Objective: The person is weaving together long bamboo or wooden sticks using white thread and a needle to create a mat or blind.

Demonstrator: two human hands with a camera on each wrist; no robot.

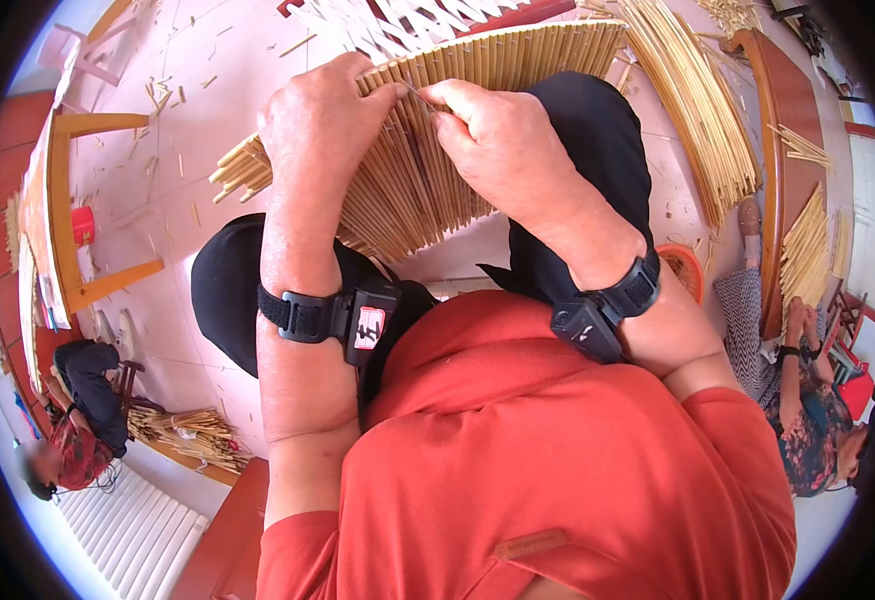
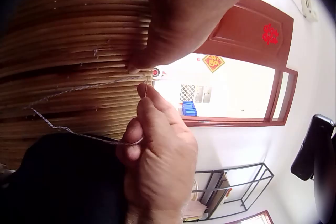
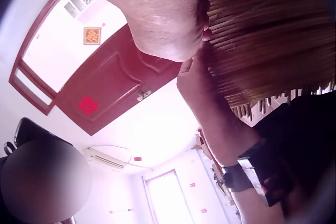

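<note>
A mat of straw-coloured stalks [image 1: 388, 195], bound side by side, lies across the person's knees. The left hand [image 1: 318, 120] grips its upper edge, thumb on the near face and the other fingers largely hidden behind. Close beside that thumb, the right hand [image 1: 508, 140] pinches a thin needle [image 2: 146, 90] between thumb and forefinger at the mat's edge. A twisted pale thread [image 2: 62, 129] runs over the stalks in the left wrist view and loops back to the right hand's curled fingers. In the right wrist view the right hand covers most of the work.
Bundles of long stalks [image 1: 693, 110] lie at the right, beside a wooden bench [image 1: 773, 100]. White strips [image 1: 398, 25] spread beyond the mat. At left stands a wooden stool [image 1: 108, 285]; stalk scraps litter the floor. Two other people sit at the far left and right.
</note>
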